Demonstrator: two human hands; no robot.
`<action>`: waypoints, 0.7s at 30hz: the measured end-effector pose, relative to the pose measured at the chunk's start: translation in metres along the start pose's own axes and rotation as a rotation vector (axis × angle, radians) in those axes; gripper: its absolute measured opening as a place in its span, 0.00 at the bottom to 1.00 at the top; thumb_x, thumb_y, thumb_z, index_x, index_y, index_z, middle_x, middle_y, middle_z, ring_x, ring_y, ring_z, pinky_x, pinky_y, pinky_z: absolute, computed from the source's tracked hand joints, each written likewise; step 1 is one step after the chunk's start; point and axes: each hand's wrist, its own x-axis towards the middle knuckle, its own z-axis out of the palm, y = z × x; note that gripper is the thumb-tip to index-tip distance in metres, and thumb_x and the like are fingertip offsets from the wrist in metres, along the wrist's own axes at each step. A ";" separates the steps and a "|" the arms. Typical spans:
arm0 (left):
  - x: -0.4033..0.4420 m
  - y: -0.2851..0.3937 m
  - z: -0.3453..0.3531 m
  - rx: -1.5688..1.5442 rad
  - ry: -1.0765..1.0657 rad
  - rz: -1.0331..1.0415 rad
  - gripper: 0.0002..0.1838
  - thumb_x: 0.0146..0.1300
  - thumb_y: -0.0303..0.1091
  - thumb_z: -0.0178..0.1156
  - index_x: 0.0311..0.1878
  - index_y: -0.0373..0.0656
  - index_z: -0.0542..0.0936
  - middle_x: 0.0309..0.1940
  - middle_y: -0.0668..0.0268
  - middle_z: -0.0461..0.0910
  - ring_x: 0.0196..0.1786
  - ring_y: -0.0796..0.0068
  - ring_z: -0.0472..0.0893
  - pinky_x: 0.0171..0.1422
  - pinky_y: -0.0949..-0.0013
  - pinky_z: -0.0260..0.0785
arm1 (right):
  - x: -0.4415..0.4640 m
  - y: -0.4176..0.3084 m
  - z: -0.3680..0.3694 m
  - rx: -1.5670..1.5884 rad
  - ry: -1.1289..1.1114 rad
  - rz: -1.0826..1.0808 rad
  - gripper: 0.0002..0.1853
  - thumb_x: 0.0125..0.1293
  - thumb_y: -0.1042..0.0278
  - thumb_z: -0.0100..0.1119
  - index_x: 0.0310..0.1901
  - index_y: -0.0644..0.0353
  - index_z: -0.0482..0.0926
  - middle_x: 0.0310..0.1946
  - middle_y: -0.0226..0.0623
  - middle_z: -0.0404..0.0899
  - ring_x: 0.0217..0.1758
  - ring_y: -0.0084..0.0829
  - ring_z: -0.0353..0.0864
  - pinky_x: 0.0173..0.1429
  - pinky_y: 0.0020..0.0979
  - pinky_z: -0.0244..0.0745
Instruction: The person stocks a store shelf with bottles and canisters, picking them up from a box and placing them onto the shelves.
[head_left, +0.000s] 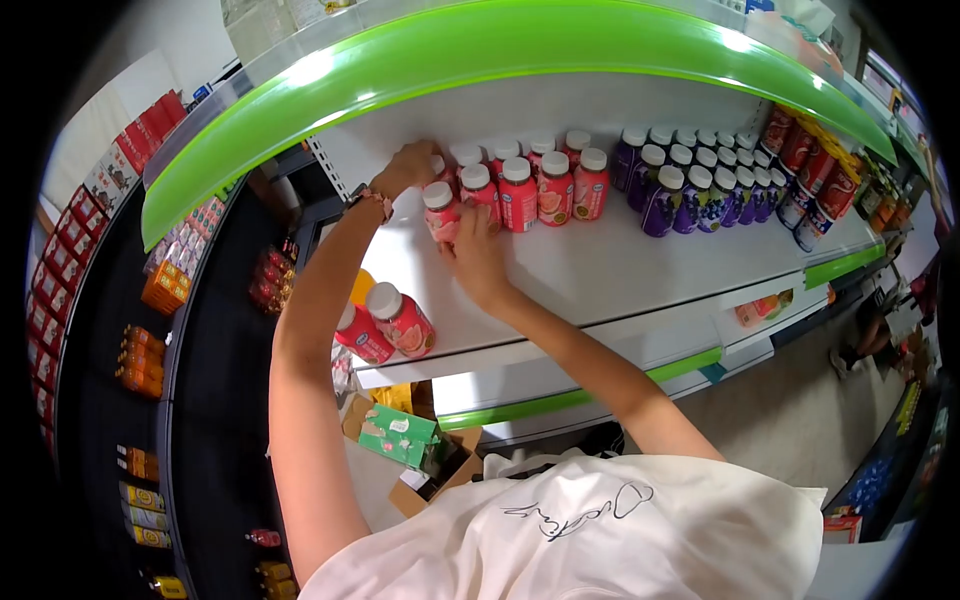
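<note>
Two rows of pink bottles with white caps [518, 196] stand upright on the white shelf [590, 270]. My left hand [408, 168] reaches to the back left end of the rows, beside a pink bottle there; its fingertips are partly hidden. Lower down, my right hand [477, 250] has its fingers closed round the front-left pink bottle [441, 212], next to the front row. Two more pink bottles [402, 320] stand at the shelf's near left edge, with something orange behind them.
Purple bottles [700, 190] stand in rows on the right, beside red cans [812, 180]. A green shelf edge [520, 45] arches overhead. Below the shelf is an open cardboard box [455, 465]. Dark shelving [215, 330] holds goods at left.
</note>
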 end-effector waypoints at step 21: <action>-0.221 0.046 -0.123 -0.329 0.277 0.216 0.22 0.64 0.36 0.58 0.61 0.46 0.72 0.57 0.56 0.73 0.54 0.63 0.75 0.56 0.67 0.69 | 0.002 0.016 -0.014 0.608 -0.614 0.096 0.25 0.58 0.71 0.58 0.60 0.57 0.69 0.51 0.38 0.75 0.55 0.31 0.74 0.59 0.32 0.69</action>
